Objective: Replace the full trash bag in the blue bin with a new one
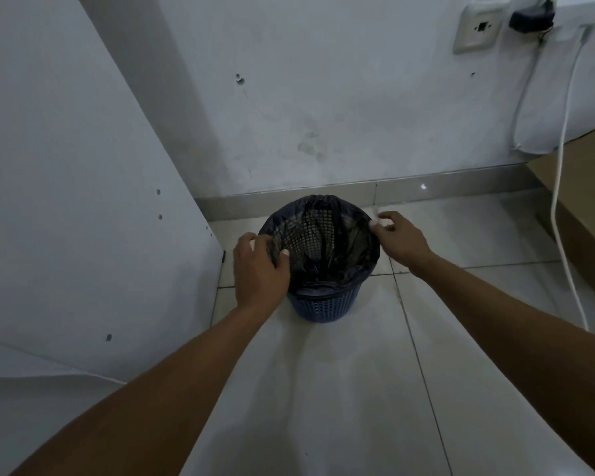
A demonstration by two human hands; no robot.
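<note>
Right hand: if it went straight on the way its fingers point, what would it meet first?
The edge of the black trash bag, folded over the right rim of the blue bin; fingertips of the right hand seem to pinch it there. Beyond lies the bin's open mouth, though depth is unclear.

White cable (553, 207) hangs down wall (323, 97) past cardboard box (591, 218) at R — white panel (66, 166) at L, tiled floor (323, 389)

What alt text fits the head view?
Two hands hold a black bag at the rim of a blue mesh bin: the left hand grips it on the left, the right hand pinches its edge on the right. The bin stands on a tiled floor by a white wall.
</note>
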